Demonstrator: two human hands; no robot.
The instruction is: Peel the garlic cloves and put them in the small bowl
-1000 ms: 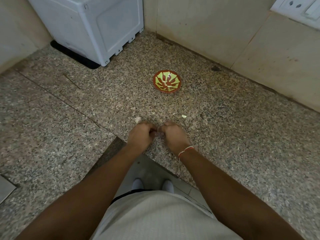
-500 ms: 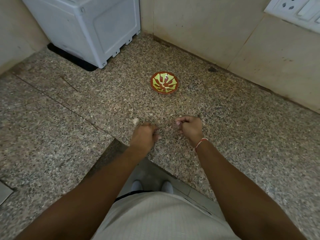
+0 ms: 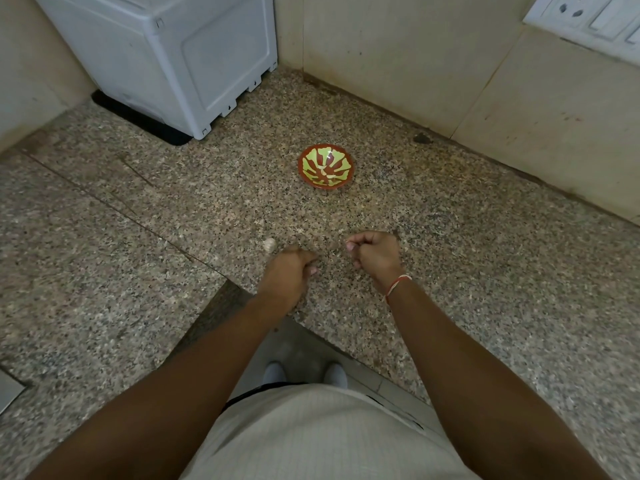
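The person stands at a speckled brown-and-grey granite counter (image 3: 450, 271), both bare forearms stretched out over it. The left hand (image 3: 291, 271) is curled into a loose fist with the thumb tucked toward the fingers; whether it holds anything inside I cannot tell, since nothing shows between the fingers. Just beyond its knuckles, resting on the stone and almost touching the hand, lies a small pale garlic clove still in its papery skin (image 3: 269, 244).

The right hand (image 3: 375, 252), with a thin red-and-white thread band (image 3: 398, 287) round its wrist, is also curled, well apart from the left. Its thumb and forefinger are pinched together at the tip, and a tiny pale scrap shows there — too small to say whether it is peel or clove.

Farther back on the counter, clear of both hands and roughly between them, sits the small round bowl, red-brown with yellow-green leaf-like patterning (image 3: 325, 167). A pale streak shows inside it, but against the pattern I cannot make out whether that is garlic or glaze.

In the back left corner stands a white plastic appliance casing (image 3: 180, 60) on a black mat — and the beige tiled wall (image 3: 398, 57) runs behind, with a white switch and socket plate (image 3: 588, 19) at upper right.
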